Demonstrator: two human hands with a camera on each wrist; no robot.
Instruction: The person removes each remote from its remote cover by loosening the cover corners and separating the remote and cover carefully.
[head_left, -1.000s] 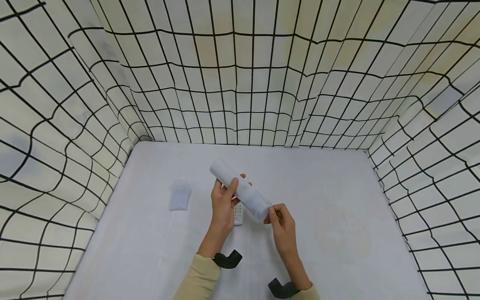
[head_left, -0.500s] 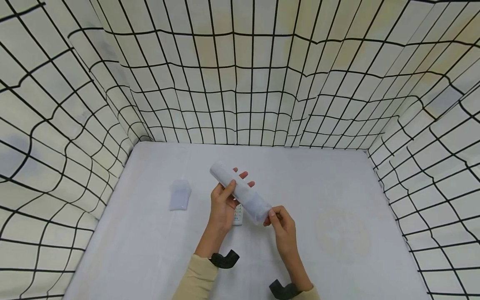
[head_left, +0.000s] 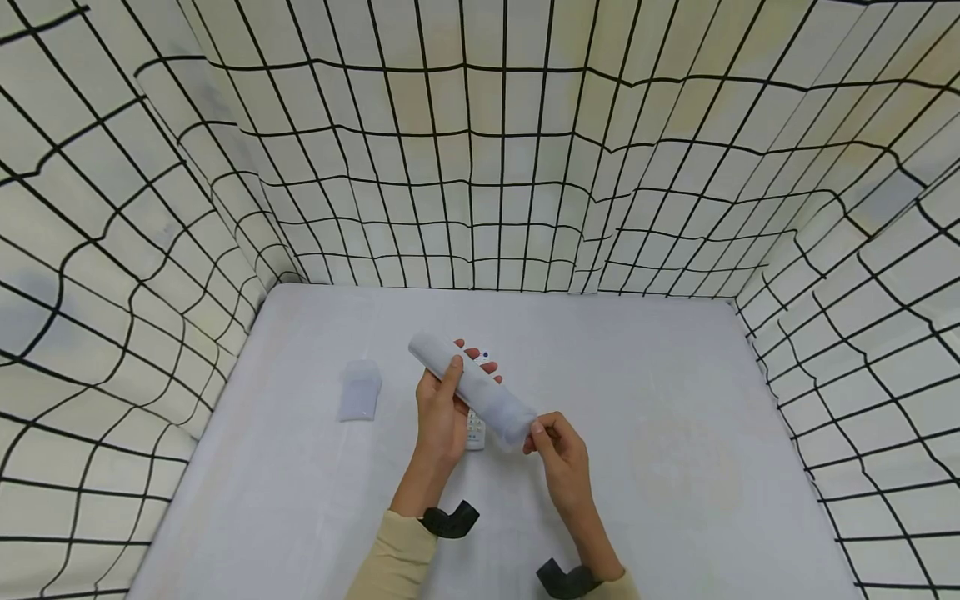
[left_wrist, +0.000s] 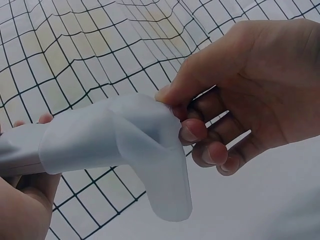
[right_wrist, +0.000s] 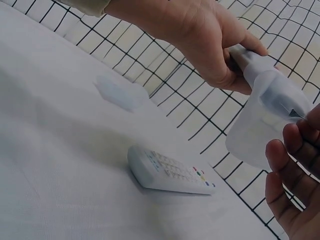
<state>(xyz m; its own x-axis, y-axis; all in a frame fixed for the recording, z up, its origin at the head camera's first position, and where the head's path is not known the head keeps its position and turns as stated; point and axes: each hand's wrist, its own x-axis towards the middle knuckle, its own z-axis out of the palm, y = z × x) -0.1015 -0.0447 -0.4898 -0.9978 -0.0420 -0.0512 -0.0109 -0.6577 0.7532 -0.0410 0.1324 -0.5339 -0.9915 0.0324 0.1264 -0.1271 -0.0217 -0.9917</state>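
In the head view my left hand (head_left: pixel 441 421) holds a long pale object (head_left: pixel 435 348), its thumb across the top and fingers beneath. A frosted, translucent sleeve (left_wrist: pixel 82 137) covers the object's near end and hangs in a loose fold past it in the left wrist view. My right hand (head_left: pixel 564 457) pinches the sleeve's mouth edge between thumb and forefinger, the other fingers loosely curled. Below them, a white remote control (right_wrist: pixel 172 172) with small buttons lies on the table, partly hidden by the left hand in the head view. What the covered object is, I cannot tell.
Another frosted, flat pouch (head_left: pixel 360 392) lies on the white tabletop (head_left: pixel 645 358), left of the hands. White walls with a black grid net (head_left: pixel 487 167) enclose the table at the back and both sides. Each wrist wears a black band (head_left: pixel 450 520).
The held object and both hands have shifted slightly left and toward the near side. The left fingers have spread out from under it, and the remote's far end now shows beyond them.
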